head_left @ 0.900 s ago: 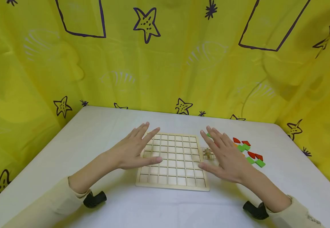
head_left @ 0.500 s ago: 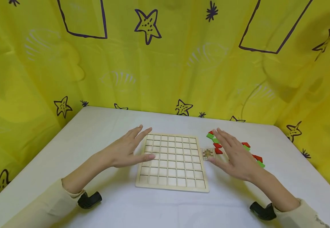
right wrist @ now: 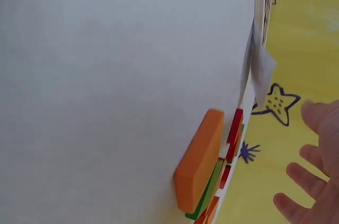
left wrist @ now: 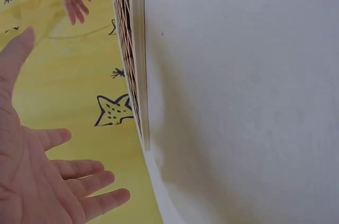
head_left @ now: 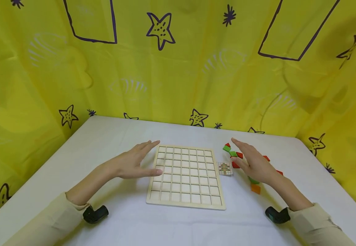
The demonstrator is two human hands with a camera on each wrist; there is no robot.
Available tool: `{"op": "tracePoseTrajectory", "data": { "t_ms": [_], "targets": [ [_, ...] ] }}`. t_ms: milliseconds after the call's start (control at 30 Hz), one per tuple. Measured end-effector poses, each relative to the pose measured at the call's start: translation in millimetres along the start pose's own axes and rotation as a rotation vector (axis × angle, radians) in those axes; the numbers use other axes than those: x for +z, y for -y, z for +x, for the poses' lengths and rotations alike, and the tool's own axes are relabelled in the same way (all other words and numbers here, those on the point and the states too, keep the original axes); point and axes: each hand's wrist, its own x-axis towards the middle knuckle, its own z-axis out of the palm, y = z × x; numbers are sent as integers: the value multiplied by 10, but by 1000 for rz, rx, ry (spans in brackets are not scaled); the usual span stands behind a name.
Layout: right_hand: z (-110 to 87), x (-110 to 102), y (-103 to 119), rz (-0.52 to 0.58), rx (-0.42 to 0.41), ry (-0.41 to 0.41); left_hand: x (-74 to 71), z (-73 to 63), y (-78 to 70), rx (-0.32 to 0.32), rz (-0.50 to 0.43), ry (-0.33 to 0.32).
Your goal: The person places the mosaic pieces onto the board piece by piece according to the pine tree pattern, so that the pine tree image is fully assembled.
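A pale wooden board (head_left: 185,205) with a raised square grid lies flat on the table. My left hand (head_left: 134,162) hovers at its left side, fingers straight and thumb reaching over the board's edge; the left wrist view shows the same hand (left wrist: 37,171) with fingers spread and nothing held. To the right, my right hand (head_left: 255,164) is held above loose coloured pieces, fingers extended, and hides some of them. An orange piece (head_left: 255,189) and a green piece (head_left: 226,148) show around it. A small card (head_left: 225,168) printed with a tree-like pattern lies beside the board's right edge.
Several red and green pieces lie scattered at the right, among them a red piece (head_left: 279,173). The white table (head_left: 119,222) ends at a yellow curtain (head_left: 178,75) with starfish drawings. Dark wrist devices (head_left: 95,214) sit at both cuffs.
My left hand has drawn left from over the board to its edge. My right hand has moved away from the board, uncovering the card and some pieces while covering others.
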Motion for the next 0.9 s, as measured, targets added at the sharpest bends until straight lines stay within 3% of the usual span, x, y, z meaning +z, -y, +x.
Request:
{"op": "tracePoseTrajectory", "data": {
  "t_ms": [233,600,900],
  "targets": [
    [116,34,-208,84,-32,40,-12,58,105,23,15,31],
    [308,64,-376,114,152,179,17,109,207,24,12,94],
    [470,111,-557,145,91,188,24,174,265,31,26,147]
  ]
}}
